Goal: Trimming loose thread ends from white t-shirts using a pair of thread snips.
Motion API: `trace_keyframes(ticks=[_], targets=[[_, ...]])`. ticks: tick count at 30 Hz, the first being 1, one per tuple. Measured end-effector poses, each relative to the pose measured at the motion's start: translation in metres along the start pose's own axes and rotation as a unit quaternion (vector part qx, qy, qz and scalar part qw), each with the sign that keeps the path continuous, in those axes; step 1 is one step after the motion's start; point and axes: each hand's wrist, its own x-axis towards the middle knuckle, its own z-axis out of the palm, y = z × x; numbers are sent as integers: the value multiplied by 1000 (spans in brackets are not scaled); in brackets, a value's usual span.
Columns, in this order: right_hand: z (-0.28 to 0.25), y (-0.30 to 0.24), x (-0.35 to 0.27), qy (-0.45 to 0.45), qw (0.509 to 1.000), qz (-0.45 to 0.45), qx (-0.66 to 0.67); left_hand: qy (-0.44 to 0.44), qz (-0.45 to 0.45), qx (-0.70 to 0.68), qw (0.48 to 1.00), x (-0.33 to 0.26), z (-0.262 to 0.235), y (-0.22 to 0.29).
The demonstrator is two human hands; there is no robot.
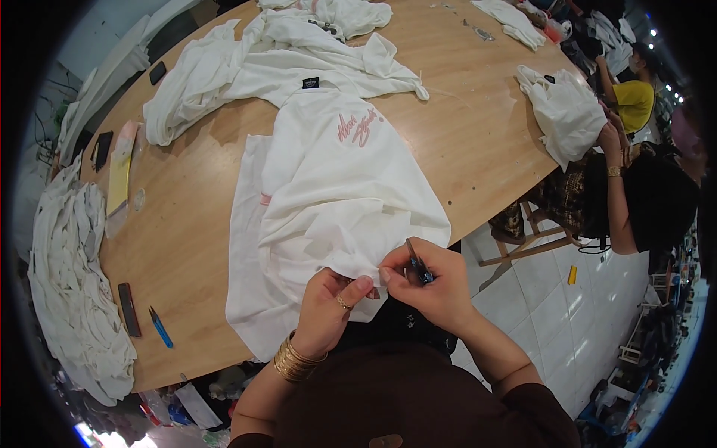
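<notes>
1. Pale brown wood-grain tabletop (187,201) with a curved edge fills much of the view, above a floor of glossy white tiles (538,321).
2. Left hand (321,302), with a ring and gold-coloured bangles (295,360) at its wrist, pinches the near edge of a white long-bodied fabric top (336,172) between thumb and fingers.
3. Right hand (437,287) is curled round a small dark tool with blue on it (420,266); its thumb and fingertip meet at the same edge, just beside the left thumb.
4. The top lies on the table directly before the person, neckline away, its near end at the table's edge. Pink script slants across the chest; a black label sits inside the collar. Its upper part is fairly smooth, its lower part rumpled into soft folds, and a small pink band shows at its left side.
5. Beyond the collar is a loose heap of white garments (261,60). To the left are blue pointed snips (160,328), a dark red-and-black bar (128,310) and a long white fabric pile (71,276).
6. At right, another person's hand touches a bunched white garment (564,112).
</notes>
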Motion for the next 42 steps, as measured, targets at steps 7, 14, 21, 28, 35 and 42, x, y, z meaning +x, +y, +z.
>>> trace_keyframes(ticks=[7, 14, 21, 28, 35, 42], targets=[[1, -1, -2, -22, 988, 75, 130, -63, -22, -76, 995, -1, -3, -2], [-35, 9, -2, 129, 987, 74, 66, -183, 5, 180, 966, -18, -30, 11], [-90, 45, -4, 184, 965, 106, -154, 235, 175, 268, 918, -25, -95, 17], [-94, 54, 13, 305, 908, 104, -268, 294, 151, 255, 909, -28, -120, 8], [-72, 48, 13, 231, 906, -7, -354, 323, 225, 433, 811, -29, -102, 1], [62, 39, 1, -61, 992, 6, -111, 82, 279, 588, 754, -9, -56, 0]])
